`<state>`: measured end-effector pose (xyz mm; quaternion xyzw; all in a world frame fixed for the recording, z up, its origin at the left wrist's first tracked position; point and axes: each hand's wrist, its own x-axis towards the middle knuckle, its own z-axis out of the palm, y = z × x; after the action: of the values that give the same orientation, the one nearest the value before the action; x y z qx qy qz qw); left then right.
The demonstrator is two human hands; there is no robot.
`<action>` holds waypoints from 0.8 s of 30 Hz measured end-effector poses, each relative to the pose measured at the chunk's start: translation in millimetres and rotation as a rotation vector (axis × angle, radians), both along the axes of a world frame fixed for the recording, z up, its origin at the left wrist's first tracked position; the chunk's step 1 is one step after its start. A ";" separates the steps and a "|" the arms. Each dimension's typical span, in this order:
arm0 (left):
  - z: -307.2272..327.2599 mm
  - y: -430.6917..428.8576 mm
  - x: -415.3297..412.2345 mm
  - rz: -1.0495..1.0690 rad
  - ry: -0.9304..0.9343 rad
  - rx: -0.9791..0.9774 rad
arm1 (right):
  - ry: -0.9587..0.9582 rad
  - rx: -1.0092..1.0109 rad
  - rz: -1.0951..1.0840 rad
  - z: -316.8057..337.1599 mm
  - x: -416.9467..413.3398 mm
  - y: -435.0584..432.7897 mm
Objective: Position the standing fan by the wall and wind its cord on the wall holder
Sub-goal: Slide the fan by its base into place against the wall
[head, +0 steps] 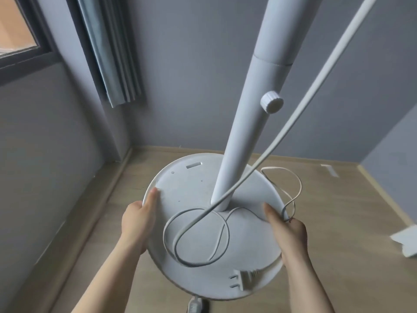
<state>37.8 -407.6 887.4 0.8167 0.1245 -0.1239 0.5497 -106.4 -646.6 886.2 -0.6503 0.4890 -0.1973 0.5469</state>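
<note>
The white standing fan's round base [191, 184] is lifted off the wooden floor, its pole [255, 114] rising up out of the frame with a knob [272, 102] on its side. My left hand [137, 222] grips the base's left rim, thumb on top. At the right rim my right hand [287, 231] grips the base, a loop of cord caught under its fingers. The white cord [196, 240] lies coiled on the base, and its plug [242, 277] rests near the front edge. No wall holder is in view.
Grey walls meet in a corner [128, 141] just beyond the base. A window and a grey curtain [108, 53] hang at the upper left. A white object [406, 241] lies on the floor at the right edge. My foot [197, 306] shows below the base.
</note>
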 end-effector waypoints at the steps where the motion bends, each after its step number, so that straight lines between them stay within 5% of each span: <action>1: -0.8 -12.0 5.2 -0.019 0.002 -0.007 | -0.004 0.001 -0.021 -1.6 2.0 -9.6; 24: 4.9 -348.4 162.7 -0.331 -0.004 -0.080 | -0.048 -0.042 -0.343 6.5 92.5 -293.8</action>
<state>200.5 -756.0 892.3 0.8038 -0.0176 -0.2159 0.5540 -13.9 -940.4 892.7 -0.5639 0.5752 -0.3134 0.5029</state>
